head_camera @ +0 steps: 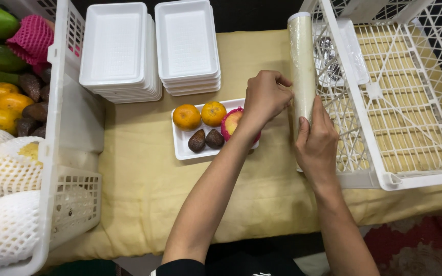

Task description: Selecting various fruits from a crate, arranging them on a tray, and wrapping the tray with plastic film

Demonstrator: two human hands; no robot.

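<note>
A roll of clear cling film [302, 56] lies lengthwise on the yellow cloth beside a white crate. My right hand [315, 143] grips the near end of the roll. My left hand [266, 97] pinches the film's edge at the roll's left side, above a white tray [181, 148]. The tray holds two oranges [186, 116], two brown scaly fruits [197, 140] and an apple in pink foam netting [231, 122], partly hidden by my left wrist.
Two stacks of white foam trays [121, 48] stand at the back. A white crate [400, 102] on the right holds a small wrapped item. A crate [60, 117] on the left holds oranges, green fruit, brown fruit and net-wrapped fruit.
</note>
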